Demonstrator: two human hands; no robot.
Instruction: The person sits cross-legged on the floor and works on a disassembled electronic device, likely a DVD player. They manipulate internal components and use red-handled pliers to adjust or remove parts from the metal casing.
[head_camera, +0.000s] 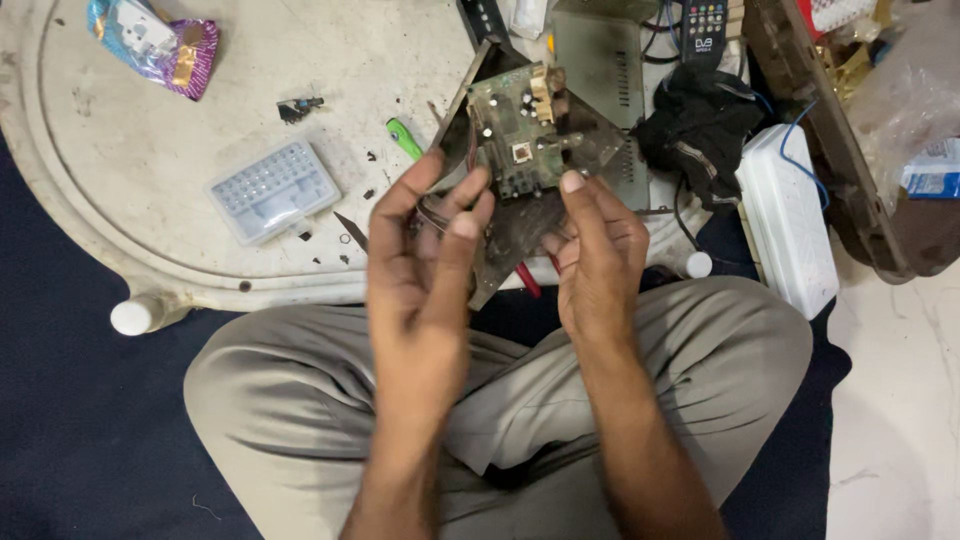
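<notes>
Resting between left hand (425, 240), right hand (597, 250), circuit board (515, 130)

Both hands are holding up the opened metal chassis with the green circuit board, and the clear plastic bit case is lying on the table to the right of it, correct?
Not quite. In the head view both hands, left and right, hold the chassis with the circuit board, but the clear bit case lies on the table to its left.
</notes>
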